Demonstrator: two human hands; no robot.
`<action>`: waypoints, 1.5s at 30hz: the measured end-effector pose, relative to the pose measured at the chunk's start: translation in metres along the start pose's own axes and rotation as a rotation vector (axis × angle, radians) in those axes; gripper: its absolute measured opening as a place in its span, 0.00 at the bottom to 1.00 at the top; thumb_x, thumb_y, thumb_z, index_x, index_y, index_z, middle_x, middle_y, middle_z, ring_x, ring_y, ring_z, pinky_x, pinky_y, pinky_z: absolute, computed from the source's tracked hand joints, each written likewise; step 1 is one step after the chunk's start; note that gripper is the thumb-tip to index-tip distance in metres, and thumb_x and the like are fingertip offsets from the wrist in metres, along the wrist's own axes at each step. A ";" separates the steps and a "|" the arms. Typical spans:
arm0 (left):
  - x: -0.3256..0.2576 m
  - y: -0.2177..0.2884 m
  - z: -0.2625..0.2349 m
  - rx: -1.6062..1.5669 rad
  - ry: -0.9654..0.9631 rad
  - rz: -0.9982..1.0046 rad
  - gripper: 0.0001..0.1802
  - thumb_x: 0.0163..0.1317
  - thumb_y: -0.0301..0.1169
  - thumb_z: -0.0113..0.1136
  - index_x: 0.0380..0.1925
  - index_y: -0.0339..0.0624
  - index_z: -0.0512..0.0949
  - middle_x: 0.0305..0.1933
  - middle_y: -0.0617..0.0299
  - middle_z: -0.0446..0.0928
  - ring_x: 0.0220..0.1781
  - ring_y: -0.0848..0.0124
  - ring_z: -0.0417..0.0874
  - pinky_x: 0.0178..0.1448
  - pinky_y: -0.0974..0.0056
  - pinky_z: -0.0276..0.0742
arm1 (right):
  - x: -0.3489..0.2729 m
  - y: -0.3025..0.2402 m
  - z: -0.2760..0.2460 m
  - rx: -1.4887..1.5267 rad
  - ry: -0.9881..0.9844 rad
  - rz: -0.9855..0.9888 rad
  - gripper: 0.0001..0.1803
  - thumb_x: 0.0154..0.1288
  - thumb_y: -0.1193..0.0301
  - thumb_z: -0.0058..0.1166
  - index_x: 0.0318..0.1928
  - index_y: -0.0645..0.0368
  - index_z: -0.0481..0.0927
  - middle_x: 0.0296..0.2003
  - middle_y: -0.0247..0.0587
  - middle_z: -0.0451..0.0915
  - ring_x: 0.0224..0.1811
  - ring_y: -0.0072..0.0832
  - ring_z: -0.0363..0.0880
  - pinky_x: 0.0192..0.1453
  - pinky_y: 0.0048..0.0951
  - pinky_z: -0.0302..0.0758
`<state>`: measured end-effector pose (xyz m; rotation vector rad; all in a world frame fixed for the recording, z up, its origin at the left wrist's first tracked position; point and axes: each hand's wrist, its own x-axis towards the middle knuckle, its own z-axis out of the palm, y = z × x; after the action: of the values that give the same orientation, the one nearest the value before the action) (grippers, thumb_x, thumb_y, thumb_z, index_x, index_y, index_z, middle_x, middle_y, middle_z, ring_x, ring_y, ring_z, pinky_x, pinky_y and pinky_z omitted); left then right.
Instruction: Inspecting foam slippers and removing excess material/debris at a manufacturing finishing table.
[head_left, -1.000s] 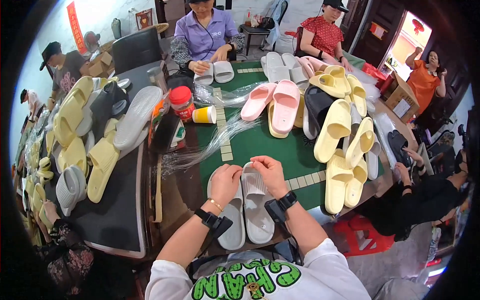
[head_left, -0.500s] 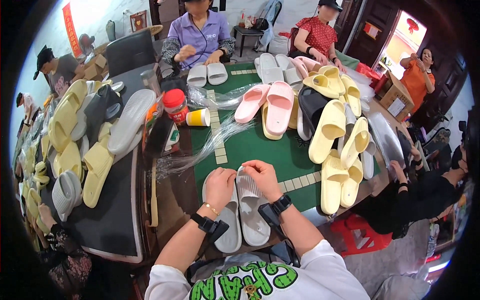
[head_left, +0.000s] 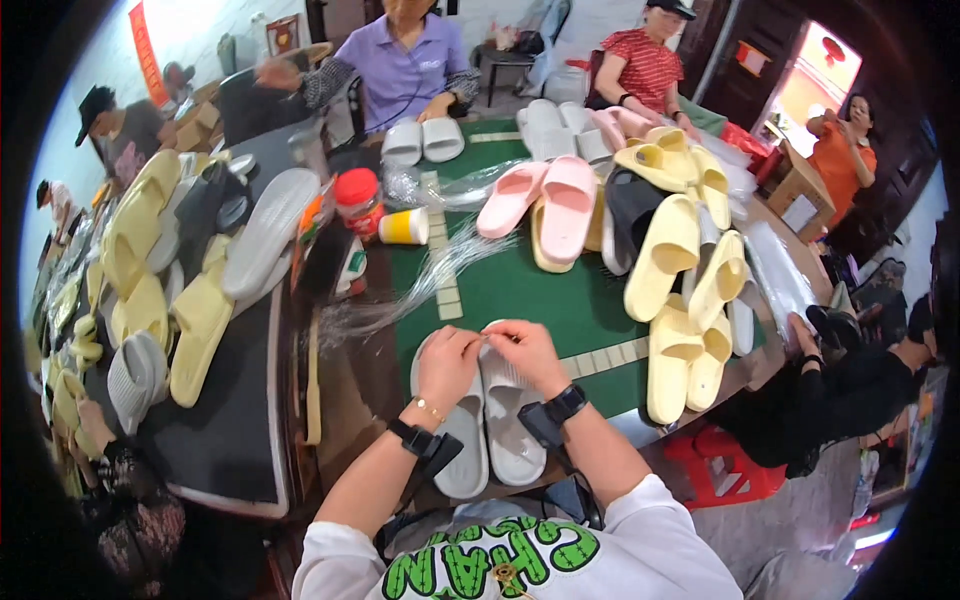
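A pair of grey slide slippers stands side by side at the table's near edge, the left slipper and the right slipper with toes pointing away from me. Over their straps, my left hand and my right hand meet, fingertips pinched close together above the gap between the two. Whatever sits in the pinch is too small to make out. Beyond my hands, a bundle of clear thin plastic strands lies across the green table top.
Pink slippers and yellow slippers pile up at the right. A red-lidded jar and a paper cup stand left of the strands. More slippers cover the black side table. Several people sit or stand around.
My pinched fingers stay over the slippers with little motion. Across the table, the person in purple has stretched an arm out to the left. The view has shifted slightly.
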<state>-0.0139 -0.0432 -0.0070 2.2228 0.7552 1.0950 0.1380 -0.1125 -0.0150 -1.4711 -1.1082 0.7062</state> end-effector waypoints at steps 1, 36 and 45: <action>-0.002 -0.001 -0.002 0.012 0.000 -0.019 0.03 0.57 0.27 0.61 0.30 0.41 0.81 0.31 0.54 0.77 0.36 0.53 0.78 0.41 0.53 0.74 | 0.002 -0.003 -0.002 -0.062 -0.014 -0.049 0.09 0.62 0.73 0.58 0.41 0.63 0.85 0.32 0.30 0.83 0.33 0.16 0.77 0.40 0.21 0.75; -0.012 -0.005 -0.002 -0.121 -0.053 -0.091 0.02 0.57 0.22 0.60 0.30 0.33 0.78 0.29 0.55 0.76 0.29 0.66 0.77 0.34 0.64 0.73 | -0.006 0.003 0.009 0.028 -0.035 -0.082 0.05 0.58 0.73 0.57 0.33 0.61 0.78 0.25 0.33 0.78 0.28 0.20 0.76 0.35 0.25 0.73; -0.011 -0.012 0.004 -0.114 -0.022 0.022 0.02 0.52 0.18 0.61 0.27 0.33 0.77 0.27 0.54 0.77 0.29 0.62 0.78 0.35 0.63 0.74 | -0.001 -0.004 0.004 -0.180 -0.106 -0.176 0.07 0.51 0.70 0.56 0.30 0.60 0.79 0.22 0.41 0.78 0.25 0.35 0.78 0.32 0.33 0.73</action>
<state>-0.0196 -0.0430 -0.0228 2.1487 0.6441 1.0942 0.1329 -0.1125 -0.0118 -1.4772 -1.3942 0.5777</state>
